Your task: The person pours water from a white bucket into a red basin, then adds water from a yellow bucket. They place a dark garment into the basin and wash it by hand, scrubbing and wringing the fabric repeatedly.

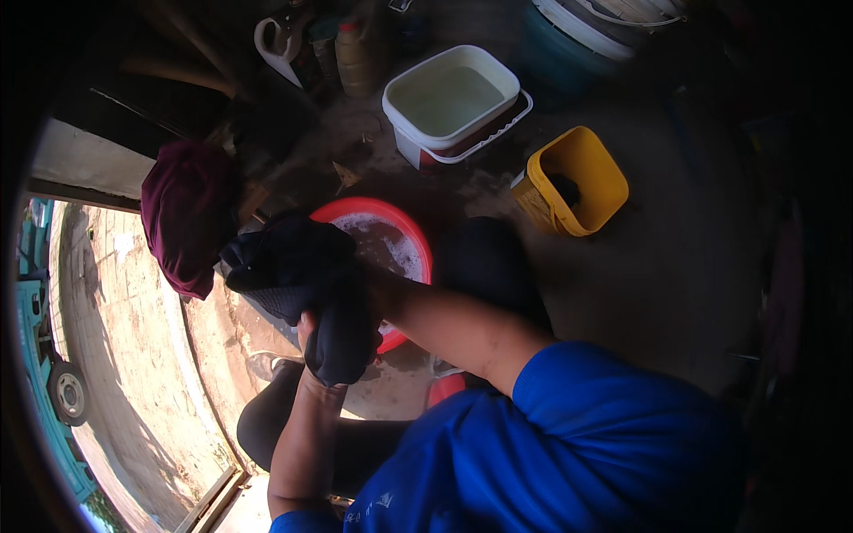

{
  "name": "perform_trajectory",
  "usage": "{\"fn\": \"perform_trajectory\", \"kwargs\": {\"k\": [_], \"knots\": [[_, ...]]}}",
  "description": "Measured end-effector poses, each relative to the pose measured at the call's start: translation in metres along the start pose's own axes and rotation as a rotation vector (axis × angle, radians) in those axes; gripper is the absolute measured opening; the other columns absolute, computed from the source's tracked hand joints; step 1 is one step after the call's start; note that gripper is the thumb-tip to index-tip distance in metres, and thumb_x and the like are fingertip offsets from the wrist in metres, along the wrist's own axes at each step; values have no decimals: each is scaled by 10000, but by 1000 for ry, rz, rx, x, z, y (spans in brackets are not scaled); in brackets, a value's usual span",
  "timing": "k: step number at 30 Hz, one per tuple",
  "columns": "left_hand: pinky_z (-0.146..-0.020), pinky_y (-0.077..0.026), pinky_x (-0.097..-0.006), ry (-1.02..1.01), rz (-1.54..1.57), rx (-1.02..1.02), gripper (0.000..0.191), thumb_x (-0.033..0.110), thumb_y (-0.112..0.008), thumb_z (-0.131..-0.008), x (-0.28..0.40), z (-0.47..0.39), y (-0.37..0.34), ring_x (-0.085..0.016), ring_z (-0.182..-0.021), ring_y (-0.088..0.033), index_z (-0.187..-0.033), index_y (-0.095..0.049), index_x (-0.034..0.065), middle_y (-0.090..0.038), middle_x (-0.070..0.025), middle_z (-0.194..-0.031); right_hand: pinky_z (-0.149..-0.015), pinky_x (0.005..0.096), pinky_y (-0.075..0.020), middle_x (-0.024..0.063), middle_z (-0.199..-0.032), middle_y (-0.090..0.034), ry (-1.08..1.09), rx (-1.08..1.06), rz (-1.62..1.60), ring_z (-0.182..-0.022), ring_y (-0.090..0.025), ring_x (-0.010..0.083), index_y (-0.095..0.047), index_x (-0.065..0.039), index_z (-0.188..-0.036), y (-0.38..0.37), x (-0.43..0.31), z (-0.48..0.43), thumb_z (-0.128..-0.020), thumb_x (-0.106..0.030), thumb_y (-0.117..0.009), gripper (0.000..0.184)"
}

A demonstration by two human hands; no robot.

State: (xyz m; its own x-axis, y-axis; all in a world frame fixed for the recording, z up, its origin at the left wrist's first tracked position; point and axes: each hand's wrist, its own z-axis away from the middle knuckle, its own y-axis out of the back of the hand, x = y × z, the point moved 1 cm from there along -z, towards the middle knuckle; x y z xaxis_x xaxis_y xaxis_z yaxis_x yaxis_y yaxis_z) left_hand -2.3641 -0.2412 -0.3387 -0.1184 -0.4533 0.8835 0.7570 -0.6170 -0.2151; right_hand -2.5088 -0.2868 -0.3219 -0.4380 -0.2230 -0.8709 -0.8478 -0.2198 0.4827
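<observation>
A bundled dark cloth (293, 266) is held up over the left side of a red basin (420, 246), which has sudsy water in it. My left hand (308, 333) grips the cloth from below, its fingers partly wrapped by the fabric. My right hand (376, 293) is at the cloth's right side, mostly hidden in shadow and behind the fabric, so its fingers do not show clearly. A maroon cloth (190, 213) hangs in a heap to the left of the dark one.
A white bucket (406, 136) of water and a yellow bucket (610, 193) with something dark inside stand beyond the basin. A bottle (353, 60) and a large lidded tub (566, 53) are farther back. A doorway edge (216, 493) lies at lower left.
</observation>
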Motion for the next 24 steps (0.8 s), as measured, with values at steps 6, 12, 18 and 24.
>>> {"fn": "perform_trajectory", "kwargs": {"k": [6,12,18,24], "knots": [[-944,-459,-391,37,757,-106,682,500,-611,-859,-5,-16,5,-260,-1077,-578,-1334,-454,36,-597,-115,-1211,-1014,391,-442,119,-1200,-601,-25,74,-321,-1131,-570,251,-548,-34,-1238,-23,19,-11,-948,-291,-534,388],[-944,-485,-339,66,738,-224,785,573,-630,-844,20,-17,19,-264,-1028,-614,-1354,-437,8,-597,-143,-1215,-1019,392,-441,122,-1229,-583,-34,198,-687,-1145,-561,255,-522,-41,-1273,-9,25,-21,-964,-301,-492,405],[-946,-460,-324,-2,184,-53,786,516,-669,-841,50,-6,29,-199,-1125,-554,-1369,-414,-8,-571,-108,-1243,-1025,392,-439,126,-1258,-566,-10,382,-941,-1159,-552,259,-496,-48,-1308,32,28,-7,-981,-311,-449,423],[-947,-456,-362,-150,353,-103,669,446,-601,-910,39,-26,4,-190,-1174,-509,-1419,-381,72,-533,-80,-1304,-1030,392,-438,130,-1286,-548,88,634,-986,-1173,-542,263,-470,-55,-1343,110,29,45,-998,-322,-407,441]]}}
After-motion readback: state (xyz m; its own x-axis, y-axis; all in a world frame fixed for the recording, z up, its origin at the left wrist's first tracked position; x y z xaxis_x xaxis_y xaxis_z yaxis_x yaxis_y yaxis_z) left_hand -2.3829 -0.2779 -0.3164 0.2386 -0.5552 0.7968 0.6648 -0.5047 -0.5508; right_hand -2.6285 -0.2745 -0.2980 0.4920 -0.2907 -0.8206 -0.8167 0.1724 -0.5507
